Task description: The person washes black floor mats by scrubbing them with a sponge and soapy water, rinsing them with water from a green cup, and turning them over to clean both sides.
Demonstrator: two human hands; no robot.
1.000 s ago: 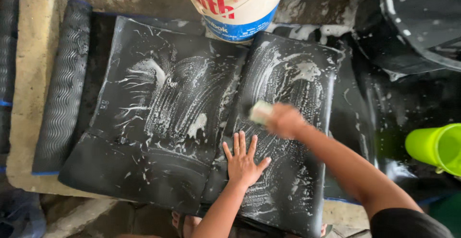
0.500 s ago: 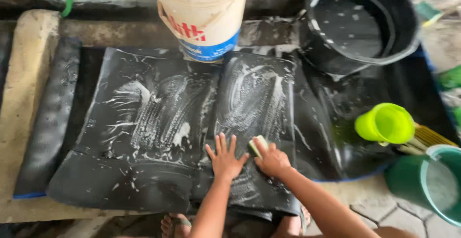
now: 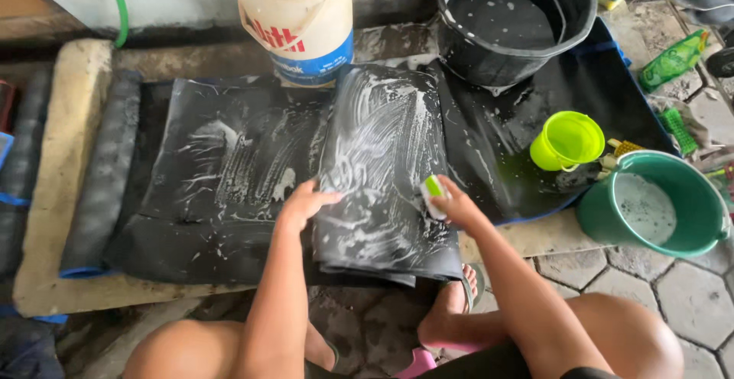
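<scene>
The right hand is gripping a sponge at the soapy mat's right edge; the left hand, fingers flat and released, is pinning it. Firm overlapping strokes would likely clean best.

Mat lies on the slab, bucket behind it, basin behind-right, cup and pail to its right
</scene>
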